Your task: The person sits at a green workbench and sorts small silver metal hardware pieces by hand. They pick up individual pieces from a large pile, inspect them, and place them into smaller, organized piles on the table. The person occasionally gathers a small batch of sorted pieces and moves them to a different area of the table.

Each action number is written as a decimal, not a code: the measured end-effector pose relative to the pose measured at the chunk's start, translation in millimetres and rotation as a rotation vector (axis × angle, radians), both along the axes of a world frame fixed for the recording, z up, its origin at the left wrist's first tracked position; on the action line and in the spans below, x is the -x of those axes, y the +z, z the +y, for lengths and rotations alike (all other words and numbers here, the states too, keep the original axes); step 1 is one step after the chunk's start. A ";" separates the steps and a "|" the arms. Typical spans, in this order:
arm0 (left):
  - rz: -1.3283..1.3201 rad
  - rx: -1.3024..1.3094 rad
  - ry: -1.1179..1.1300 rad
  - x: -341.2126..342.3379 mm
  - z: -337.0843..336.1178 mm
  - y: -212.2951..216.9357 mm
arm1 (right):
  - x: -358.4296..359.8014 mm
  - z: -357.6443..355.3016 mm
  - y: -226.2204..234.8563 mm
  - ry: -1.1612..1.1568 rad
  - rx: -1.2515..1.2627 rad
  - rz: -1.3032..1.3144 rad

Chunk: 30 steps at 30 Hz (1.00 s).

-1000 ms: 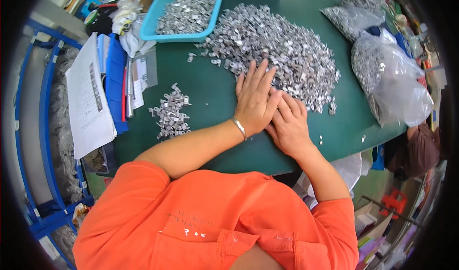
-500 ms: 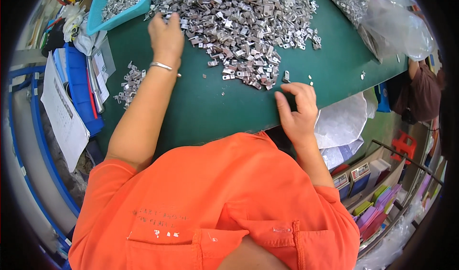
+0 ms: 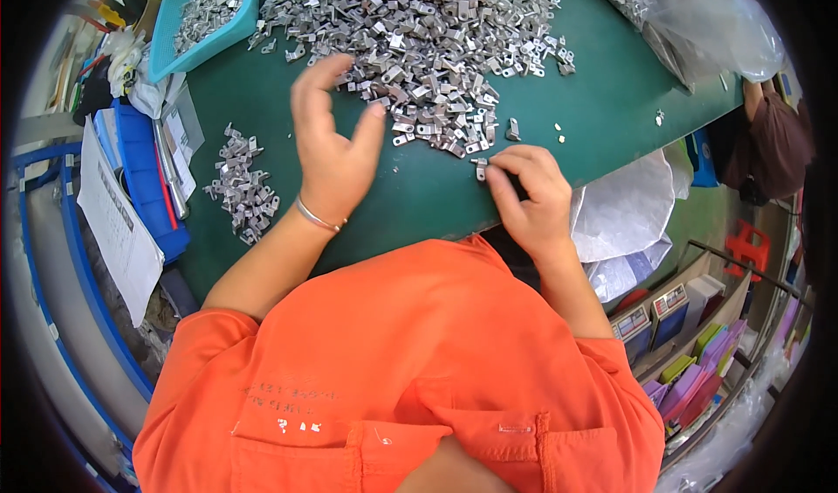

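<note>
A large heap of small bent metal brackets [image 3: 419, 39] covers the far middle of the green table [image 3: 419, 196]. My left hand [image 3: 336, 139] is at the heap's left edge, thumb and fingers spread apart, with nothing seen between them. At the heap's near tip, my right hand [image 3: 532, 196] pinches a single metal bracket [image 3: 480, 168] between thumb and fingertip. Another loose bracket [image 3: 512, 130] lies just beyond that hand. Left of my left forearm is a smaller pile of brackets [image 3: 243, 183].
A turquoise basket [image 3: 249, 21] holding brackets stands at the far left. Papers and a blue tray [image 3: 144, 179] line the left edge. A clear plastic bag [image 3: 711, 34] of brackets lies far right, near another person's dark sleeve [image 3: 768, 161]. White sacks [image 3: 620, 213] hang beside the table's right edge.
My left hand has come back toward me and right, from near the basket to the heap's edge. My right hand has moved slightly left and now pinches a bracket.
</note>
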<state>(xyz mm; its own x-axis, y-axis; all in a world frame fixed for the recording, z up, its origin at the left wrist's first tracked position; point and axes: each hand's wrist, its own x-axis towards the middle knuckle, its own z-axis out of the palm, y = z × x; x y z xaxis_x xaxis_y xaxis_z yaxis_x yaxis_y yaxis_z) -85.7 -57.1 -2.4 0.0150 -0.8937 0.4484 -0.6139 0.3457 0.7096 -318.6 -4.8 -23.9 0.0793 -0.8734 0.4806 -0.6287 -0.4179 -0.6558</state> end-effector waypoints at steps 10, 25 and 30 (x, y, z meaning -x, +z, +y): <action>-0.333 0.081 -0.399 35.7 1.4 3.2 | -6.3 -14.2 -1.6 -0.186 -0.160 0.034; 0.622 -0.104 0.175 -102.3 -127.3 29.1 | 21.2 -24.7 8.1 -0.162 -0.016 0.194; 0.519 -0.133 0.296 -99.9 -119.1 41.2 | 20.7 -31.0 7.3 -0.183 -0.005 0.341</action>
<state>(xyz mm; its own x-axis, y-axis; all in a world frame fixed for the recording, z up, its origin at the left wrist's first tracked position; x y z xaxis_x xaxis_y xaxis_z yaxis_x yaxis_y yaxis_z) 14.2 -176.2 38.9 0.4575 -0.8661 0.2013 -0.2333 0.1015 0.9671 -339.3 -35.9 -16.6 0.0767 -0.8899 0.4496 -0.8749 -0.2764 -0.3977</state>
